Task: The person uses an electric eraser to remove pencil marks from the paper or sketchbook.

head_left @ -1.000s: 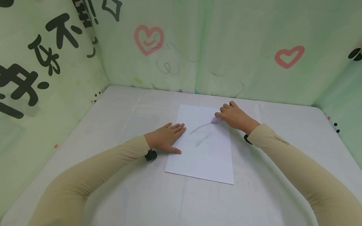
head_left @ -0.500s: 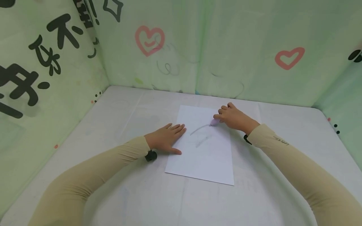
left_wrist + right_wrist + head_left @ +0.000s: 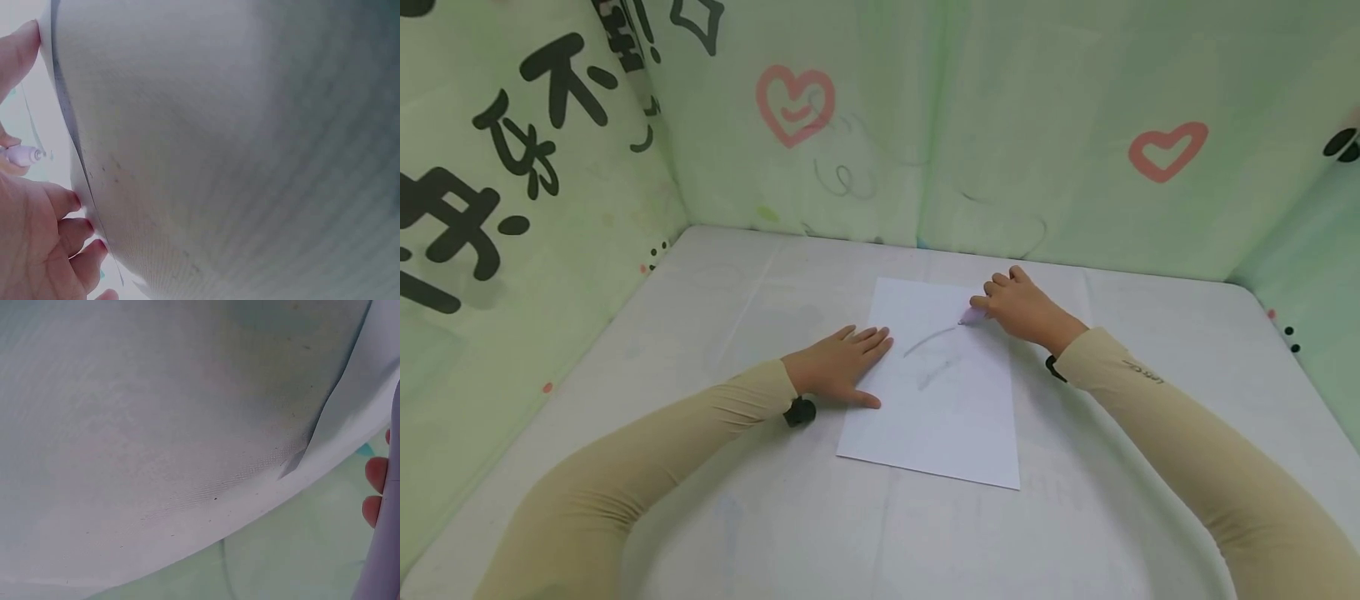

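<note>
Paper pinned, pen at its far end

Paper, a smooth white sheet, lies mid-desk on pale cloth. The left hand presses flat on its left edge, fingers straight. Farther off, the right hand grips a lilac pen, tip touching a faint grey stroke. Beyond stand soft green printed walls.

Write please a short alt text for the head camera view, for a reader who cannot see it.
A right hand holds a pale purple pen with its tip on a white paper sheet, at the end of a curved grey line. The left hand rests flat on the sheet's left edge, on a pale table.
</note>
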Demonstrator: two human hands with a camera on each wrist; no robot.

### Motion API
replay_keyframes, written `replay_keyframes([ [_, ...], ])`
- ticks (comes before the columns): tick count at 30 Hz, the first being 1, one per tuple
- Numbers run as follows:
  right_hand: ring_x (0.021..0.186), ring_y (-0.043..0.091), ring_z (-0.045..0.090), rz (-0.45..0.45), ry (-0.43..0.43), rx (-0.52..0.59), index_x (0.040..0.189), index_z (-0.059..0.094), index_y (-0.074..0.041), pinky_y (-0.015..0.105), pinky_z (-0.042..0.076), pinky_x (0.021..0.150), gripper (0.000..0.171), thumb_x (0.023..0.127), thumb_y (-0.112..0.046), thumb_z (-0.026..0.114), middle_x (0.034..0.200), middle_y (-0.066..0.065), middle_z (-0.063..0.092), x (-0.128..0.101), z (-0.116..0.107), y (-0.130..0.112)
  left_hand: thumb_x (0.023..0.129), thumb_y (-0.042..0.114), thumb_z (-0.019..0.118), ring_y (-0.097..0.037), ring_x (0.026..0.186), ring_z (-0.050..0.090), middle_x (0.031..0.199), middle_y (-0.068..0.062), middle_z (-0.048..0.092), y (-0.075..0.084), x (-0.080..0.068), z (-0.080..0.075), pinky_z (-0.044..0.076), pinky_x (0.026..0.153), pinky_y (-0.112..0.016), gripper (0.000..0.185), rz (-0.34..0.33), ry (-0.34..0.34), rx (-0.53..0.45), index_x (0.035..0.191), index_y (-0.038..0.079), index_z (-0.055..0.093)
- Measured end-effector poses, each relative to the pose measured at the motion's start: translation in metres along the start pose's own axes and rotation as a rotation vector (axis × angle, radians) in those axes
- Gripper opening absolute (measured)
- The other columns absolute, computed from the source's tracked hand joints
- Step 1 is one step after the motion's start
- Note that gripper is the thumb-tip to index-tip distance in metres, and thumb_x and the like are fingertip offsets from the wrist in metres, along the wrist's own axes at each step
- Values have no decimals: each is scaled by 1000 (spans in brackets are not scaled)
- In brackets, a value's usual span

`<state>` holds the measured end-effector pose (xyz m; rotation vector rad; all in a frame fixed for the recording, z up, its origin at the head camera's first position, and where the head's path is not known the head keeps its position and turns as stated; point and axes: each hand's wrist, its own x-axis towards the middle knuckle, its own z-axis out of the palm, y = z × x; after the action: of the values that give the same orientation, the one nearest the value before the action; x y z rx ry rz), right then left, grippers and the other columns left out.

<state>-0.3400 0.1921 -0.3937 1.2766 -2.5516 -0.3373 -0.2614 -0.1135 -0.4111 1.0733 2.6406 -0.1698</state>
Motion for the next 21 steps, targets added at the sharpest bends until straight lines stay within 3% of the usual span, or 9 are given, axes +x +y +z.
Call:
replay_keyframes([
  [16, 76, 24, 50, -52, 23, 37, 97, 63, -14, 41, 36, 77, 18, 81, -7, 70, 81, 9, 60, 0, 3, 0, 87, 66, 46, -25, 148, 11, 159, -11, 8, -1, -2, -1, 9, 120, -45, 95, 0, -7, 2, 152, 7, 9],
  [21, 80, 27, 50, -8, 12, 13, 99, 64, -13, 44, 36, 81, 18, 83, -5, 68, 83, 10, 60, 1, 3, 0, 87, 66, 46, -25, 147, 11, 159, -11, 8, -2, -1, -1, 9, 120, -45, 95, 1, -4, 6, 152, 7, 9],
])
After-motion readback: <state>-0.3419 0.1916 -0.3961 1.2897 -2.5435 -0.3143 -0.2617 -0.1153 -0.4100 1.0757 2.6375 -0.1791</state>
